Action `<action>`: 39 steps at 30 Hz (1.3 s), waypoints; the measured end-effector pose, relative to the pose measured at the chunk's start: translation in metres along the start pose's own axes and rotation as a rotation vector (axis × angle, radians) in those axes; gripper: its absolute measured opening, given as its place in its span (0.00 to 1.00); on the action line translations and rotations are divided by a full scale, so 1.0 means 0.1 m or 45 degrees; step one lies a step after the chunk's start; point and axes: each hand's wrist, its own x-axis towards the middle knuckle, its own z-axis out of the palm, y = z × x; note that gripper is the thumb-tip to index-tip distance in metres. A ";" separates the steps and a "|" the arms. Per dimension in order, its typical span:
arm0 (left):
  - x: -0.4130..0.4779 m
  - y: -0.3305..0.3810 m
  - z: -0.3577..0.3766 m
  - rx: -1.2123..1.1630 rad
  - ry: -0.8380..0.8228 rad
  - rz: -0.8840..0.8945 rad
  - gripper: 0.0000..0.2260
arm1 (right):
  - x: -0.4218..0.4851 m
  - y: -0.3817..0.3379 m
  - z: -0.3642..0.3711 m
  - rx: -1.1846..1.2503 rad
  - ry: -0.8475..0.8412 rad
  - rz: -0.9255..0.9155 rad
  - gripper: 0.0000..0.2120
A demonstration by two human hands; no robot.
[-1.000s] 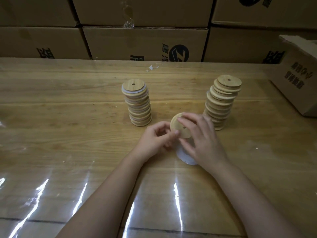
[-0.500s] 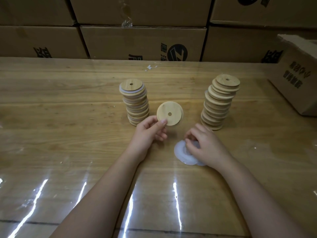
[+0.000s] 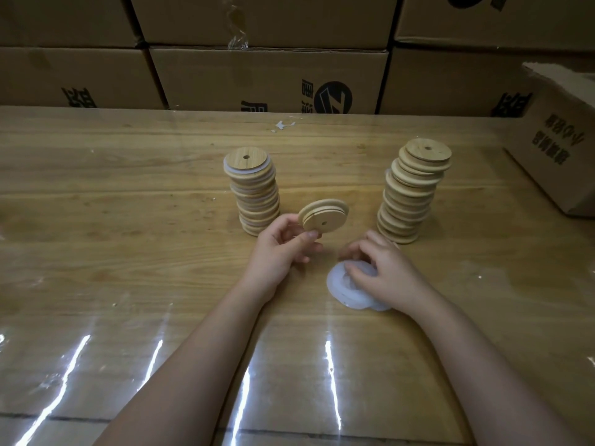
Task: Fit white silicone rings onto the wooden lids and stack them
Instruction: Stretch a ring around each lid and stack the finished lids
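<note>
Grip of left hand (image 3: 280,249) on tilted lid (image 3: 323,217)

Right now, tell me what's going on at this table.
A person is fitting rings to lids. The left hand pinches a bare wooden lid, tilted, above the table. The right hand curls its fingers over a pile of white silicone rings; whether one is gripped is unclear. The left stack shows white rings, the right stack looks bare.

Wooden table (image 3: 128,252) (film-covered) bears 2 stacks, ringed lids (image 3: 257,201), bare lids (image 3: 409,201), plus white rings (image 3: 338,284), cardboard box (image 3: 553,156).
</note>
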 end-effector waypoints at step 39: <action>-0.03 -0.08 0.04 0.565 -0.021 0.237 0.06 | 0.00 0.03 0.00 0.432 0.221 0.047 0.12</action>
